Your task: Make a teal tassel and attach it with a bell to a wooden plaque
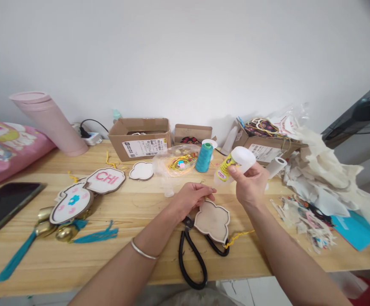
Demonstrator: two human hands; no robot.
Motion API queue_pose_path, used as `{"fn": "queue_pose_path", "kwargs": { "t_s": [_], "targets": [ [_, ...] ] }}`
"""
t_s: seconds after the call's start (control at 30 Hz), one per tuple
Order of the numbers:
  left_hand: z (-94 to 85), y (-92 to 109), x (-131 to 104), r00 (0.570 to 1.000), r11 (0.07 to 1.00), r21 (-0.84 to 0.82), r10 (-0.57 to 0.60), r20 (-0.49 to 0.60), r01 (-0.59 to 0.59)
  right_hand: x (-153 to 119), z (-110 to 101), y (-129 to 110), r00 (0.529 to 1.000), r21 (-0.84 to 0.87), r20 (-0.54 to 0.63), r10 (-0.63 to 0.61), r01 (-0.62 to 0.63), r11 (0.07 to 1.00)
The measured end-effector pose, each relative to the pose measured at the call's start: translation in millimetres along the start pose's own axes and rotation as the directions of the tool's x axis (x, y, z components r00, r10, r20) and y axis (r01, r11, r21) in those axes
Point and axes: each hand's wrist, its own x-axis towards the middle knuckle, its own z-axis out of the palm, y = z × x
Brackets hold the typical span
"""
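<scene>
My right hand [251, 180] is closed around a white glue bottle [228, 168] with a yellow label, tilted so its white end points up and right. My left hand [194, 197] hovers low beside it with fingertips pinched together; anything between them is hidden or too small to make out. Just below those fingers lies a flower-shaped pale plaque [212, 221] with a dark outline and a yellow cord [240, 237]. Under the plaque and my left hand rest black-handled scissors [200, 265], their blades mostly hidden.
A teal thread cone [204, 157] stands beyond my hands, near a clear plastic bag [172, 159]. Cardboard boxes [137, 146] line the wall. At left are finished plaques [106, 180], teal tassels [95, 233] and a phone [6, 206]. Scraps [315, 225] lie at right.
</scene>
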Motion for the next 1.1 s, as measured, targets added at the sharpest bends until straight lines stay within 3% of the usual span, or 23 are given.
{"fn": "queue_pose_path", "kwargs": {
  "t_s": [0.2,0.27,0.33,0.4,0.47,0.53,0.6,0.7,0.93,1.1],
  "targets": [
    [1.0,1,-3,1.0,1.0,-0.01,0.009,-0.003,-0.009,5,-8,4,0.977,-0.298,0.023,-0.21,0.208,0.932],
    [1.2,3,-3,1.0,1.0,-0.021,0.013,-0.023,-0.013,14,-15,-1,0.946,-0.449,0.133,-0.295,0.323,0.833],
    [1.1,4,-3,0.999,0.999,-0.041,0.013,-0.039,-0.015,27,-23,-9,0.902,-0.607,0.317,-0.292,0.43,0.668],
    [0.8,5,-3,0.999,0.998,-0.064,0.009,-0.046,-0.012,43,-29,-18,0.849,-0.734,0.506,-0.15,0.515,0.443],
    [0.4,6,-3,0.999,0.997,-0.079,0.005,-0.05,-0.009,58,-31,-25,0.773,-0.778,0.624,0.115,0.599,0.189],
    [0.1,6,-3,0.999,0.996,-0.091,0.004,-0.053,-0.008,70,-29,-27,0.657,-0.706,0.639,0.4,0.707,-0.034],
    [-0.2,6,-3,0.999,0.995,-0.099,0.006,-0.052,-0.011,76,-25,-21,0.549,-0.588,0.601,0.581,0.796,-0.144],
    [-1.0,6,-1,0.999,0.994,-0.112,0.012,-0.053,-0.018,77,-20,-4,0.476,-0.499,0.578,0.663,0.849,-0.174],
    [-2.7,8,-1,0.997,0.992,-0.116,0.047,-0.067,-0.055,75,-22,35,0.457,-0.471,0.575,0.679,0.863,-0.182],
    [-2.6,9,-4,0.992,0.994,-0.079,0.063,-0.105,-0.071,79,-21,23,0.459,-0.505,0.629,0.627,0.855,-0.12]
  ]
}}
